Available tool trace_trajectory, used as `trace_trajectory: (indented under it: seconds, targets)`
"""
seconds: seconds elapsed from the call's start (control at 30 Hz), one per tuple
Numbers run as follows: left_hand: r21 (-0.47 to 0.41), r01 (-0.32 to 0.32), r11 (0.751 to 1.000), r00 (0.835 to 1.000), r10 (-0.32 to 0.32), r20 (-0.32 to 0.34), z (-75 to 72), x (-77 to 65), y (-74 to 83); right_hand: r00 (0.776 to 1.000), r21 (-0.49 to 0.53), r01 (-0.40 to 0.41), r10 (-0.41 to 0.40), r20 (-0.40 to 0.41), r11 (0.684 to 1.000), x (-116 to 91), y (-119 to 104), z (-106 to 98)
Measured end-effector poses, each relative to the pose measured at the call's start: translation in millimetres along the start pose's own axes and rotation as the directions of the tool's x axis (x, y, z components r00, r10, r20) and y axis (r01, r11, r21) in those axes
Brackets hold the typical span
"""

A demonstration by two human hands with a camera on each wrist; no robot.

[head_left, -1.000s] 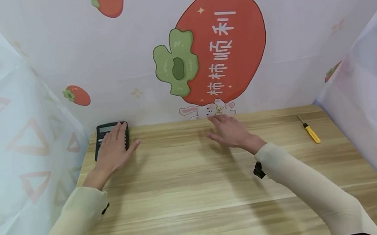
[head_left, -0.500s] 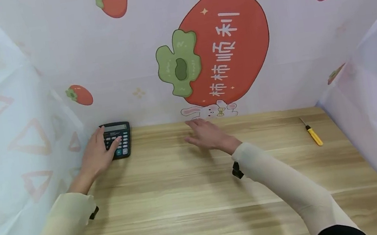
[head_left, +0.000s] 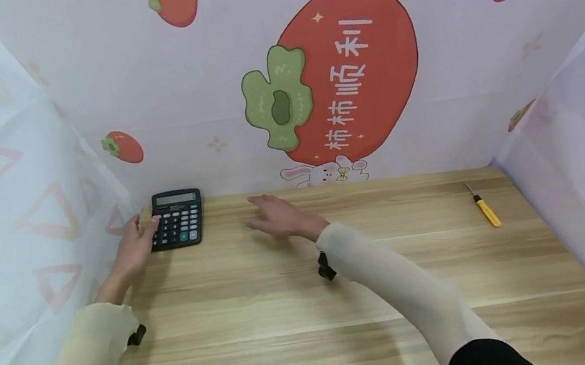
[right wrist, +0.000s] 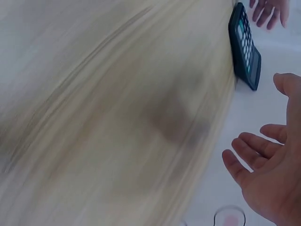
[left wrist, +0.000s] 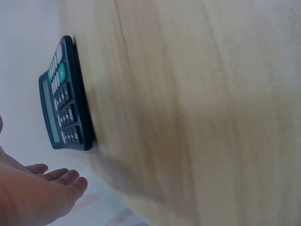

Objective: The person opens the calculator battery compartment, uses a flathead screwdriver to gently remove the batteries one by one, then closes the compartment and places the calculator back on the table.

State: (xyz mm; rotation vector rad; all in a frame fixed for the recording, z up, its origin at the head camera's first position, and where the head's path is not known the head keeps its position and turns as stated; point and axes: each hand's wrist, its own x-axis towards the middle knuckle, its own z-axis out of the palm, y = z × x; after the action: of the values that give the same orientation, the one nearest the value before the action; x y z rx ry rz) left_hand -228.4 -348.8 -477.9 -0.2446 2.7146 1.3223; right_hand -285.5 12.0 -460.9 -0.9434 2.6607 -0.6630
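Note:
A black desk calculator [head_left: 181, 223] lies at the back left of the wooden table, its screen toward the back wall. My left hand [head_left: 132, 250] is just left of it, the thumb overlapping the left keys in the head view. From the left wrist, a gap shows between that hand's loosely bent fingers [left wrist: 66, 178] and the calculator [left wrist: 68, 101]; it holds nothing. To the calculator's right, my right hand [head_left: 282, 217] hovers palm down over the table with relaxed, spread fingers and nothing in them. In the right wrist view, the calculator [right wrist: 244, 49] stands between both hands.
A screwdriver [head_left: 483, 205] with a yellow handle lies at the table's back right. White printed cloth [head_left: 189, 97] rises behind the table, with more cloth along the left [head_left: 8, 218] and right sides. The wooden tabletop [head_left: 268, 325] stretches toward the front.
My left hand has slid left from over the calculator to its left side, uncovering most of the keys. My right hand has moved left toward the calculator. The calculator and screwdriver stay put.

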Motion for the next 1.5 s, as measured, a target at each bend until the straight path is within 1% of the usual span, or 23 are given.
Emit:
trace_trajectory:
  seconds: [0.07,0.17,0.3,0.37,0.43,0.53,0.67,0.8,0.93,1.03,1.17,1.23,1.27,1.4,1.5]
  targets:
    - [-0.034,0.033,0.999,0.999,-0.032,0.007,-2.7,1.1,-3.4,1.0,0.053,-0.003,0.002,0.009,0.999,8.9,-8.0,5.2]
    - [-0.082,0.059,0.995,0.998,-0.059,0.009,-5.4,2.9,-7.0,1.0,0.158,-0.028,0.026,0.016,0.987,19.9,-20.0,15.5]
    - [-0.157,0.075,0.985,0.997,-0.073,0.021,-7.2,5.8,-9.6,0.996,0.308,-0.084,0.079,0.028,0.948,30.2,-34.8,32.4]
    - [-0.198,0.083,0.977,0.996,-0.077,0.035,-7.5,7.4,-10.3,0.995,0.36,-0.1,0.097,0.028,0.928,35.1,-41.1,40.8]
    - [-0.233,0.094,0.968,0.995,-0.086,0.048,-7.5,10.1,-11.0,0.993,0.42,-0.117,0.115,0.029,0.9,38.9,-47.7,46.7]
    - [-0.287,0.115,0.951,0.993,-0.1,0.066,-6.1,14.3,-10.1,0.991,0.517,-0.128,0.134,0.026,0.846,45.4,-55.8,53.6]
    - [-0.339,0.148,0.929,0.988,-0.127,0.085,-3.2,19.9,-9.5,0.986,0.654,-0.158,0.157,0.061,0.74,50.5,-66.1,59.0]
    - [-0.37,0.173,0.913,0.984,-0.146,0.101,-1.0,24.0,-10.1,0.981,0.724,-0.183,0.17,0.091,0.665,53.7,-73.8,63.3]
    - [-0.392,0.176,0.903,0.983,-0.141,0.118,-1.4,24.8,-10.5,0.982,0.766,-0.172,0.17,0.083,0.619,58.5,-80.4,67.6]
    - [-0.399,0.174,0.9,0.983,-0.135,0.124,-1.8,24.4,-9.8,0.982,0.796,-0.17,0.168,0.087,0.582,61.6,-84.9,70.0]
    - [-0.426,0.18,0.886,0.982,-0.136,0.131,-0.5,23.8,-6.9,0.979,0.811,-0.183,0.181,0.097,0.556,63.5,-88.1,71.0]
    - [-0.458,0.181,0.871,0.982,-0.13,0.141,0.2,23.3,-5.5,0.977,0.822,-0.188,0.186,0.102,0.537,63.7,-88.8,70.8]
    - [-0.482,0.182,0.857,0.981,-0.126,0.145,0.3,23.3,-5.3,0.976,0.83,-0.19,0.189,0.105,0.525,63.7,-89.0,70.8]
    - [-0.587,0.192,0.787,0.979,-0.112,0.171,0.2,22.3,-4.9,0.976,0.864,-0.193,0.177,0.124,0.465,63.9,-88.9,70.0]
    - [-0.632,0.207,0.746,0.976,-0.117,0.182,0.1,21.5,-4.8,0.976,0.89,-0.195,0.17,0.135,0.412,64.6,-88.3,69.3]
